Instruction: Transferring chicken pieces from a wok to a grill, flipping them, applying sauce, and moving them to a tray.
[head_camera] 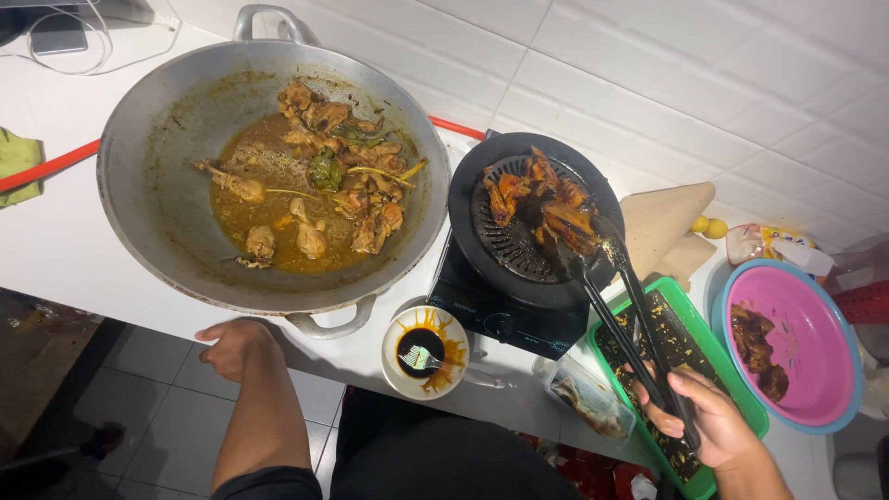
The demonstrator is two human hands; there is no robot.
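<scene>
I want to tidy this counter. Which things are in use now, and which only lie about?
In use:
right hand holding black tongs
grilled chicken pieces on round grill pan
left hand on the counter edge

Lying about:
wok of chicken
sauce bowl with brush
green tray
pink basin

Bare forearms, dark short sleeve, dark trousers

Bright, even overhead light, white surface [65,231] near blown out. Soft shadows only under the wok [269,167]. Small glare spots on the sauce bowl [426,352]. Floor bottom-left dim. Wide-angle bend at edges; centre sharp, corners slightly soft.
</scene>
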